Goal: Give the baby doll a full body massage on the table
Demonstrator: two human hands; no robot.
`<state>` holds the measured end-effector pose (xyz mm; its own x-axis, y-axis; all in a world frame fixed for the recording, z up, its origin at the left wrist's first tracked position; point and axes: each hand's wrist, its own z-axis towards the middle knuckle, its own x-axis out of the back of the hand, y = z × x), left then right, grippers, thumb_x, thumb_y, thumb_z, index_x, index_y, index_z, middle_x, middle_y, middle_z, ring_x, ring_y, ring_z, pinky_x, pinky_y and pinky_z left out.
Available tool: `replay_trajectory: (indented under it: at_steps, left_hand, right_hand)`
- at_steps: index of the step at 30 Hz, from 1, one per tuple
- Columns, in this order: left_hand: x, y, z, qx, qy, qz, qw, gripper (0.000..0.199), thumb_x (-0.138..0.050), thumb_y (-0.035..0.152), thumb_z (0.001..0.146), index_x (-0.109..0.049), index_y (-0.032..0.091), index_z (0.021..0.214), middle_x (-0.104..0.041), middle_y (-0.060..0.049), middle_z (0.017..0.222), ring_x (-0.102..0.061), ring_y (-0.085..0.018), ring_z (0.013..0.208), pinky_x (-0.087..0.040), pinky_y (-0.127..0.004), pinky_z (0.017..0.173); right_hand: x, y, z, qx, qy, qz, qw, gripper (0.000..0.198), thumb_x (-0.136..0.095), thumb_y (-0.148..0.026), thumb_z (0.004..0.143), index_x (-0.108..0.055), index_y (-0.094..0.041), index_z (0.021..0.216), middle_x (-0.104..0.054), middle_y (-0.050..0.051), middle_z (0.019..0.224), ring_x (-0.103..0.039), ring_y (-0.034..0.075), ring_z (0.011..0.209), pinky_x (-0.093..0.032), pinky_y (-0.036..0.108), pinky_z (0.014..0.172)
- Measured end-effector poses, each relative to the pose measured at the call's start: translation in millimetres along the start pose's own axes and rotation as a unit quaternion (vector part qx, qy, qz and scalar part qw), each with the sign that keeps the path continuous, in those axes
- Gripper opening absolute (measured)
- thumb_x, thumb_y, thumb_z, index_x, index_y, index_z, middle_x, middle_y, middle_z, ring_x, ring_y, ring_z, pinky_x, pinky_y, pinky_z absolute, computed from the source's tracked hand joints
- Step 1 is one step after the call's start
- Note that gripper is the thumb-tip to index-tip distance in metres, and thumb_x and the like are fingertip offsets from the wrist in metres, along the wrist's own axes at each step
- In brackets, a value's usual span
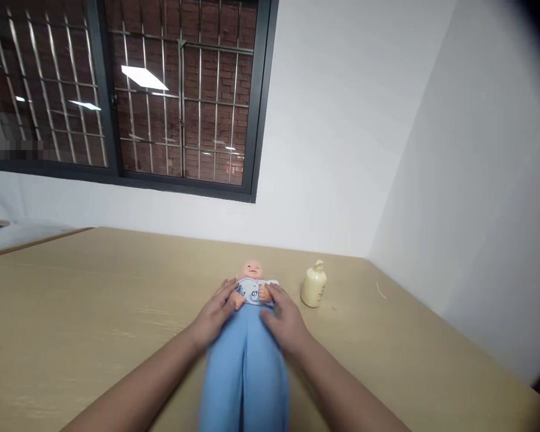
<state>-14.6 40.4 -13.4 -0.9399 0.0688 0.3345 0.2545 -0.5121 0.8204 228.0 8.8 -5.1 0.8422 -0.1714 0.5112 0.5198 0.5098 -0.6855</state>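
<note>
A baby doll (252, 270) lies on its back on the table, face up, with its head toward the wall. It wears a pale top with a blue animal face (251, 292) and long light-blue trousers (225, 375) that stretch down toward me. My left hand (215, 316) is against the doll's side at the left, its fingers and thumb about the doll's arm. On the other side, my right hand (288, 318) holds the doll's other arm, thumb by the waist. Both doll hands show over its belly. Part of each grip is hidden behind my fingers.
A cream pump bottle (314, 288) stands upright right of the doll. The wooden table (94, 312) meets white walls (342, 120) behind and at the right. A thin pale strip (380, 290) lies farther right. A barred window (184, 90) is above.
</note>
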Motion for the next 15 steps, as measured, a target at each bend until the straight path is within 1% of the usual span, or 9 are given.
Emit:
replay_trajectory:
  at_steps: [2,4,7,9,11,12,14,15]
  left_hand:
    - [-3.3,-8.4,-2.9,-0.033,-0.052,0.042,0.997,0.073,-0.055,0.062,0.089,-0.045,0.024,0.150,-0.030,-0.009,0.161,-0.016,-0.031,0.152,-0.011,-0.050,0.124]
    - [-4.1,-9.7,-5.6,-0.058,-0.081,0.096,0.990,0.079,-0.059,0.058,0.088,-0.036,0.024,0.155,-0.022,-0.008,0.164,-0.012,-0.032,0.152,-0.009,-0.051,0.124]
    - [-5.3,-3.5,-6.7,-0.079,-0.102,0.171,0.977,0.087,-0.063,0.056,0.085,-0.028,0.021,0.157,-0.017,-0.010,0.165,-0.012,-0.033,0.152,-0.008,-0.053,0.123]
    - [-6.2,0.8,-6.9,-0.079,-0.104,0.185,0.974,0.092,-0.066,0.056,0.083,-0.026,0.020,0.158,-0.017,-0.011,0.165,-0.012,-0.033,0.152,-0.010,-0.051,0.124]
    - [-5.7,2.2,-7.4,-0.059,-0.074,0.166,0.982,0.097,-0.071,0.053,0.079,-0.025,0.019,0.158,-0.021,-0.012,0.164,-0.018,-0.033,0.151,-0.015,-0.048,0.124]
    - [-4.5,1.5,-7.6,-0.040,-0.040,0.152,0.987,0.099,-0.074,0.051,0.077,-0.026,0.019,0.157,-0.025,-0.013,0.163,-0.023,-0.033,0.150,-0.019,-0.047,0.123]
    - [-0.1,-3.3,-6.8,0.020,0.063,0.120,0.991,0.098,-0.077,0.047,0.074,-0.029,0.020,0.155,-0.038,-0.014,0.157,-0.036,-0.034,0.144,-0.027,-0.046,0.120]
    - [3.0,-7.2,-5.6,0.060,0.119,0.086,0.987,0.094,-0.078,0.044,0.073,-0.033,0.022,0.153,-0.044,-0.013,0.152,-0.041,-0.034,0.141,-0.032,-0.045,0.118]
  right_hand:
    - [-8.4,-1.6,-5.7,0.030,-0.016,-0.062,0.998,0.072,-0.069,-0.034,0.077,-0.048,-0.026,0.146,-0.042,0.009,0.154,-0.028,0.035,0.148,-0.022,0.057,0.121]
    - [-13.7,-1.7,-10.0,0.046,-0.031,-0.093,0.994,0.075,-0.070,-0.038,0.078,-0.046,-0.025,0.147,-0.039,0.010,0.156,-0.024,0.036,0.149,-0.022,0.059,0.121]
    - [-18.0,-1.7,-12.1,0.049,-0.032,-0.115,0.992,0.074,-0.071,-0.042,0.078,-0.049,-0.023,0.145,-0.040,0.012,0.155,-0.023,0.038,0.149,-0.021,0.059,0.121]
    - [-18.5,-1.1,-11.8,0.046,-0.020,-0.115,0.992,0.073,-0.071,-0.042,0.077,-0.050,-0.022,0.144,-0.040,0.012,0.155,-0.023,0.038,0.149,-0.020,0.057,0.121]
    - [-16.0,2.1,-10.7,0.043,0.004,-0.093,0.995,0.072,-0.069,-0.039,0.078,-0.048,-0.023,0.145,-0.041,0.010,0.154,-0.026,0.035,0.148,-0.022,0.054,0.121]
    - [-13.2,5.1,-9.7,0.039,0.021,-0.073,0.996,0.072,-0.069,-0.038,0.079,-0.046,-0.024,0.146,-0.042,0.010,0.154,-0.029,0.034,0.147,-0.024,0.052,0.121]
    - [-5.2,13.8,-6.3,0.005,0.066,-0.018,0.998,0.074,-0.067,-0.038,0.081,-0.041,-0.025,0.148,-0.046,0.009,0.151,-0.039,0.031,0.142,-0.031,0.049,0.118]
    - [-0.5,19.4,-3.9,-0.029,0.090,0.016,0.995,0.076,-0.068,-0.040,0.081,-0.038,-0.025,0.149,-0.049,0.010,0.147,-0.045,0.030,0.138,-0.036,0.048,0.116]
